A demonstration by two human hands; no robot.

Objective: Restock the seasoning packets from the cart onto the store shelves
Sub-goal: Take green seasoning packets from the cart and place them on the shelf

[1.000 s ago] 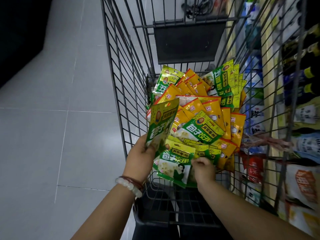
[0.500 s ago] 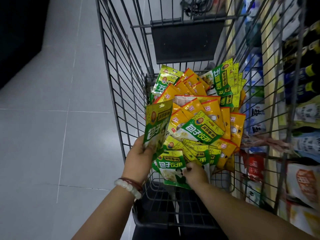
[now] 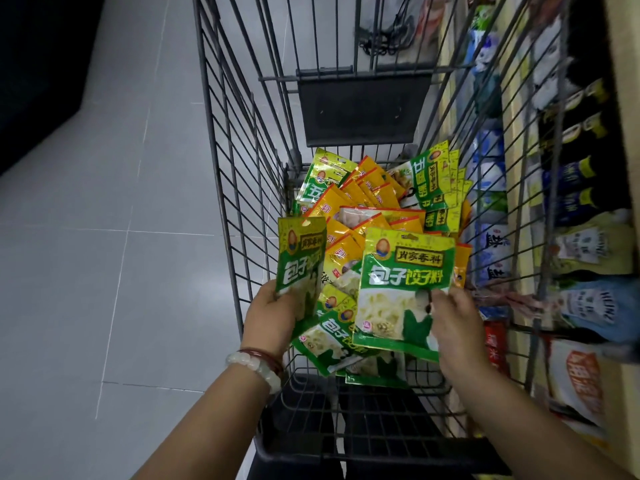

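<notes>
**Packets lifted over the cart**

Cart (image 3: 225, 140) of grey wire stands in the aisle, its basket holding a loose heap of seasoning packets (image 3: 374, 209), green ones and orange-yellow ones overlapping at all angles; the heap lies toward the near end of the cart, below a dark flap (image 3: 363, 105) on the cart's far wall; left hand (image 3: 273, 317) is raised at the cart's left wall, and its grip is closed, fingers curled round the lower edge of a green packet (image 3: 301, 261) held upright, with thumb on the front; whether one packet or several sit in that grip cannot be told; right hand (image 3: 457, 323) is over the near right part of the cart, its grip a pinch of thumb and fingers on the right edge of a second green packet (image 3: 405, 285), which faces the camera, upright and slightly tilted, lifted above the heap; more green packets (image 3: 332, 344) lie flat in the cart just beneath it; a white bead bracelet (image 3: 256, 368) and a thin red band circle the left wrist; store shelves (image 3: 519, 188) run along the cart's right side, stocked with bottles and bags seen through the wire; pale floor tiles (image 3: 104, 237) spread to the cart's left.
</notes>
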